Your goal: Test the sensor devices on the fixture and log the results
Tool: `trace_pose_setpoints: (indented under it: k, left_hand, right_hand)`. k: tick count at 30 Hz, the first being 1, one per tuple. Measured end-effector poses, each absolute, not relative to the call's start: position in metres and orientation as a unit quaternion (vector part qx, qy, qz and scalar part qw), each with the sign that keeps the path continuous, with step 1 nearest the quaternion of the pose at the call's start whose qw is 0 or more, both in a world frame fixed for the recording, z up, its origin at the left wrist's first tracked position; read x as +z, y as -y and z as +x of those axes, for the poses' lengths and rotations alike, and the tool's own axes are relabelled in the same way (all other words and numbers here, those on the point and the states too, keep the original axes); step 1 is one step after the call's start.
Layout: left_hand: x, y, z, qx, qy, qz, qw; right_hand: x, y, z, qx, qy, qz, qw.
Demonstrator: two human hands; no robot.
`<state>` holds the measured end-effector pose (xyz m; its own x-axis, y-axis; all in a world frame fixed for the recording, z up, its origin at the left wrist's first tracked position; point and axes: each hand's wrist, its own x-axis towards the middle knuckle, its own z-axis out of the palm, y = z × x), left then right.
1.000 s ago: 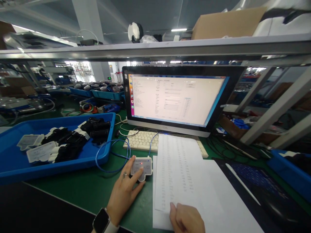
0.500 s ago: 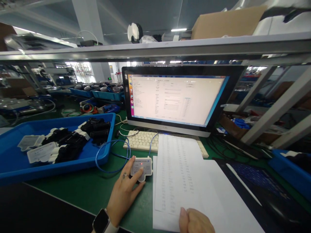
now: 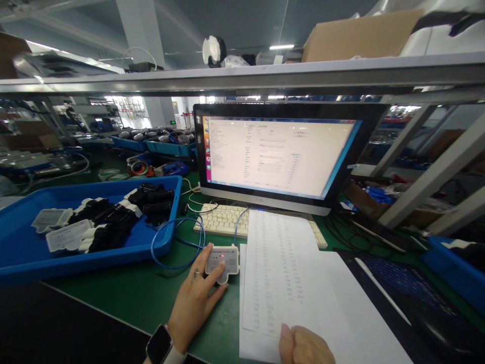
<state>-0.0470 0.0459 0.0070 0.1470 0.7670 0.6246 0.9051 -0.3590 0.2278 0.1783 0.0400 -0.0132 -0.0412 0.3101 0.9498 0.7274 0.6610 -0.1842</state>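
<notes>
A small white electronic box (image 3: 223, 260) with a grey label lies on the green bench, a red light lit on its face. My left hand (image 3: 199, 293) holds it, with fingers along its left side and one fingertip pressed on its front; the wrist wears a watch. A blue cable (image 3: 189, 264) lies coiled beside the box, and a blue lead rises from its top edge. To its right are printed sheets (image 3: 276, 263). My right hand (image 3: 305, 346) is closed in a fist on their lower part; nothing sticks out, and its palm side is hidden.
Behind the papers are a white keyboard (image 3: 222, 220) and a lit monitor (image 3: 273, 156). A blue tray (image 3: 144, 247) holding black and white parts stands at left. A white pen (image 3: 382, 290) lies on the dark mouse pad at right, near a black mouse (image 3: 439, 323). A shelf (image 3: 242, 78) spans overhead.
The view has shifted very slightly, so the scene sits a little further right. Both hands keep their places on the box and the papers.
</notes>
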Motion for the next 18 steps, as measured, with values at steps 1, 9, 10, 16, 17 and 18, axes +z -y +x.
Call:
trace_pose_setpoints:
  k: [1,9,10,16,17,18]
  left_hand:
    - [0.0072,-0.0458,-0.047,-0.34,0.557,-0.75,0.102]
    - [0.0076,-0.0459,-0.0468,-0.344,0.552,-0.751,0.111]
    - [0.007,-0.0459,-0.0469,-0.342,0.553,-0.752,0.109]
    - [0.0048,-0.0462,-0.0472,-0.344,0.556,-0.75,0.105]
    - [0.0048,-0.0463,-0.0472,-0.343,0.557,-0.749,0.105]
    - [0.0049,-0.0463,-0.0474,-0.342,0.558,-0.749,0.104]
  right_hand:
    - [-0.014,-0.0411,0.1781,-0.183,0.698,-0.37,0.585]
    - [-0.0194,-0.0479,0.1797,-0.213,0.698,-0.352,0.585]
    - [-0.0197,-0.0481,0.18,-0.213,0.7,-0.35,0.585]
    - [-0.0193,-0.0477,0.1793,-0.214,0.694,-0.341,0.596]
    - [-0.0192,-0.0474,0.1789,-0.217,0.692,-0.341,0.598]
    - [-0.019,-0.0471,0.1786,-0.219,0.689,-0.341,0.6]
